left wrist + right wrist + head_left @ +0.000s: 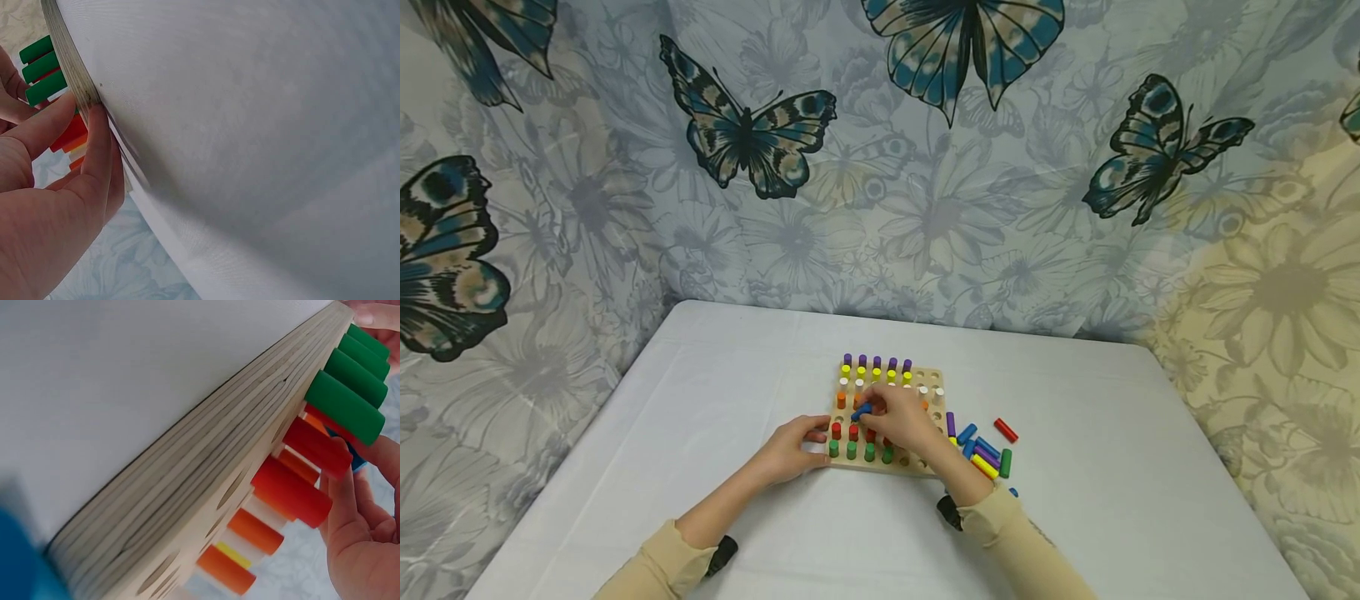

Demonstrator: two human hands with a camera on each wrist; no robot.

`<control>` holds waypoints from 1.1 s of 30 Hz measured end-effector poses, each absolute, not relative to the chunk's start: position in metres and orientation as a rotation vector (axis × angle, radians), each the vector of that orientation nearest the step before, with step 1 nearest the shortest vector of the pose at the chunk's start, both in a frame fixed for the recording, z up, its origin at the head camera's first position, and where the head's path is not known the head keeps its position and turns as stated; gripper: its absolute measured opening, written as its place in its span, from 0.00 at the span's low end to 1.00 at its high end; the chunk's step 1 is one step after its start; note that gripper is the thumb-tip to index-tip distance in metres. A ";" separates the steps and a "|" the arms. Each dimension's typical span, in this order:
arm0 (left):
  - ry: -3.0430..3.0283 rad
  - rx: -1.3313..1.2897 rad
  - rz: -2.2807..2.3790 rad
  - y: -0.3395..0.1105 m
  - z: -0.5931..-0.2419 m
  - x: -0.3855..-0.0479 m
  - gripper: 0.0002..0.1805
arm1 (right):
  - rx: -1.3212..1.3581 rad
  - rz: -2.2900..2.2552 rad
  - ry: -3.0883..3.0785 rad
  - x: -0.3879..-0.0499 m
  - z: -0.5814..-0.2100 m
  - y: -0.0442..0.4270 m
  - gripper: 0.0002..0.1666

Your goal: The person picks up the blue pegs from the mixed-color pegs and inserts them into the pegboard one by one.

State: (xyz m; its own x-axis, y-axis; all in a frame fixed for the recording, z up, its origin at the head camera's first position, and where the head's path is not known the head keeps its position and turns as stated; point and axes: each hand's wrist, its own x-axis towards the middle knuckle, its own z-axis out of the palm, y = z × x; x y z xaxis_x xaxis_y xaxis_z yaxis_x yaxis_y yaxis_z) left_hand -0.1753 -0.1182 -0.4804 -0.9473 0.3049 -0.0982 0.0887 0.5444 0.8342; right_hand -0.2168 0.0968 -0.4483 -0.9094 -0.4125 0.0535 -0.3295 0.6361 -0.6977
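Note:
A square wooden pegboard (880, 469) lies on the table, with rows of purple, yellow, white, orange, red and green pegs standing in its holes. My right hand (898, 417) pinches a blue peg (862, 412) between thumb and fingers, tilted over the hole row between orange and red. In the right wrist view, that blue peg (357, 460) is mostly hidden behind red pegs (292, 490). At the board's left edge, my left hand (790, 450) rests its thumb and fingertips against the side. Green pegs (44, 70) stand close to the thumb in the left wrist view.
Right of the board lies a loose heap of pegs, among them a yellow peg (985, 467), a green peg (1005, 463) and several blue ones. A red peg (1006, 430) lies apart. A white cloth covers the table (737, 367); butterfly-patterned fabric (925, 250) hangs behind.

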 end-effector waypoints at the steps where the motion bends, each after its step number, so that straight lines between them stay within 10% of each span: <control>1: 2.552 0.329 1.356 -0.118 -0.480 -0.175 0.34 | -0.627 -1.139 2.730 -0.217 -0.449 0.095 0.09; 33: 2.550 0.360 1.385 -0.120 -0.483 -0.176 0.33 | -0.810 -1.065 2.725 -0.221 -0.452 0.068 0.09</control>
State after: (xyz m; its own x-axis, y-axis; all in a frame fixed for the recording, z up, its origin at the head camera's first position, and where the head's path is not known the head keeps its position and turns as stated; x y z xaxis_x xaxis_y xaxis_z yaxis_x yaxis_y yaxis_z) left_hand -0.1757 -0.1198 -0.4828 -0.9465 0.3144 -0.0733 0.1097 0.5267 0.8429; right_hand -0.2211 0.0679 -0.4517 -0.8526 -0.5144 0.0921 -0.4406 0.6126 -0.6562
